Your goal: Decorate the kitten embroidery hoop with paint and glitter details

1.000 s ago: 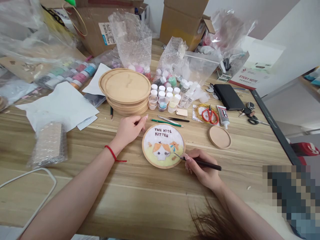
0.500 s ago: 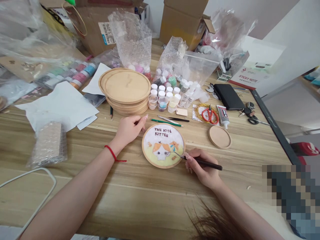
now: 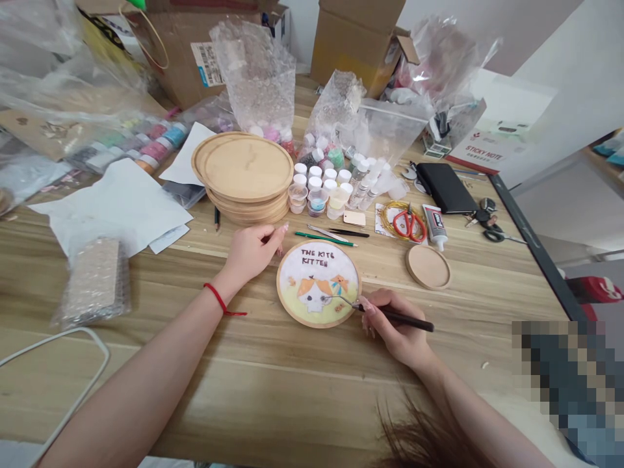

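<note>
A round wooden plate (image 3: 318,321) lies flat with a white and yellow picture of an orange-and-white kitten and the lettering "THE KITE KITTEN". My right hand (image 3: 394,328) grips a dark-handled tool (image 3: 412,320) with a thin, bent metal tip. That tip reaches over the kitten's right eye; whether it touches the surface I cannot tell. Left of the plate, my left hand (image 3: 256,252) rests on the table with its fingers curled in and nothing visible in them. Just behind the plate lie a green pencil (image 3: 324,239) and black tweezers (image 3: 348,233).
Stacked wooden plates (image 3: 244,168) stand behind my left hand, beside several white-capped jars (image 3: 329,175). To the right are a small wooden dish (image 3: 429,267), red-handled pliers (image 3: 410,225), a glue tube (image 3: 435,226) and a black notebook (image 3: 446,188). White paper (image 3: 119,201) and a bubble-wrapped block (image 3: 95,279) lie left.
Both hands, the tool and the plate look almost unchanged. Strands of hair at the lower edge have shifted slightly to the right.
</note>
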`<action>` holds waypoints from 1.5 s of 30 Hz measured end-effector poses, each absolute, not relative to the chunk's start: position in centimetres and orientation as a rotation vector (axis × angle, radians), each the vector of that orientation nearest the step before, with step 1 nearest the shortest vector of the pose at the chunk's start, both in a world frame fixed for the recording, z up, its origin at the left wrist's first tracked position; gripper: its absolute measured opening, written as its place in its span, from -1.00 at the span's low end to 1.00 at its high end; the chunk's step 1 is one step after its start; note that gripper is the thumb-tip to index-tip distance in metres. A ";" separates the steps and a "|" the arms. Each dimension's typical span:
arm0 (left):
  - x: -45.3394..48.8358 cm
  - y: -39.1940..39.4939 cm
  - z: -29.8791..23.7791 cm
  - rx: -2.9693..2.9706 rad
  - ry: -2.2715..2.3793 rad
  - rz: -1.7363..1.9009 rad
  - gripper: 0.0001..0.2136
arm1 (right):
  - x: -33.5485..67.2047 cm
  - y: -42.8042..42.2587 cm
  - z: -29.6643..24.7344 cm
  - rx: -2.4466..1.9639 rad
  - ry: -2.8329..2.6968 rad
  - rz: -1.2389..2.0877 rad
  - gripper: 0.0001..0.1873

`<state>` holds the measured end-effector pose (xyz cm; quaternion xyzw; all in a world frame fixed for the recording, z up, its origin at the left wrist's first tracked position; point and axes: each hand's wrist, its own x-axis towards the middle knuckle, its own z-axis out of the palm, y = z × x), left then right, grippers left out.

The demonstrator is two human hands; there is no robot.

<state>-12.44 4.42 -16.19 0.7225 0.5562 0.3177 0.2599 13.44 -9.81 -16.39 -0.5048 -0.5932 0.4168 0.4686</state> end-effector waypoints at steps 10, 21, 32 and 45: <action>-12.6 4.5 -16.4 1.965 1.502 0.853 -0.55 | 13.3 -10.3 -16.4 -1.290 -1.494 0.771 -0.85; -12.4 4.4 -15.9 1.942 1.508 0.844 -0.56 | 13.1 -11.5 -15.6 -1.413 -1.431 0.658 -0.79; -12.6 4.5 -16.3 1.951 1.472 0.849 -0.53 | 11.1 -13.0 -15.1 -1.185 -1.895 0.285 -0.65; -12.5 4.4 -16.0 1.944 1.500 0.845 -0.53 | 10.3 -12.6 -17.0 -1.161 -2.132 0.053 -0.74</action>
